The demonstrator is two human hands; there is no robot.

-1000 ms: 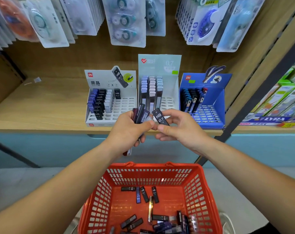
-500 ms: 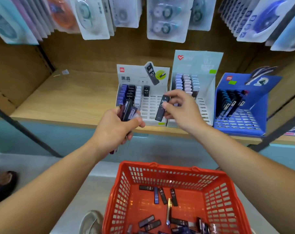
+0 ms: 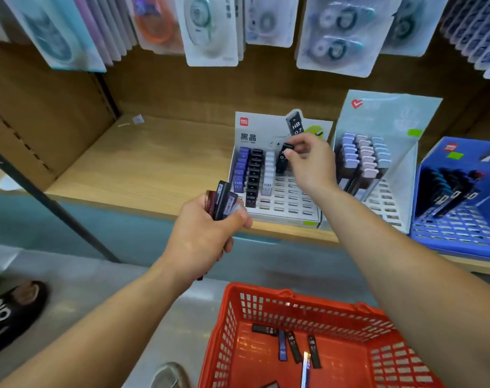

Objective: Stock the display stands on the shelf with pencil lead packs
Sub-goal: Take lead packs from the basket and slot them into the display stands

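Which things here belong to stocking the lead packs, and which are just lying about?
Job: black pack pinched by right hand; bundle of packs in left hand; white display stand; red basket.
Lying about: hanging correction tapes; black shoe.

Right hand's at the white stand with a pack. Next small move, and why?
Probably press the black pack straight down until seated, then release. The right hand pinches its cap, it stands upright at an open column of the white stand, and the left hand holds more packs.

Three display stands (image 3: 283, 203) sit side by side on the shelf (image 3: 154, 163) (basket (image 3: 308, 299) below, nearer).
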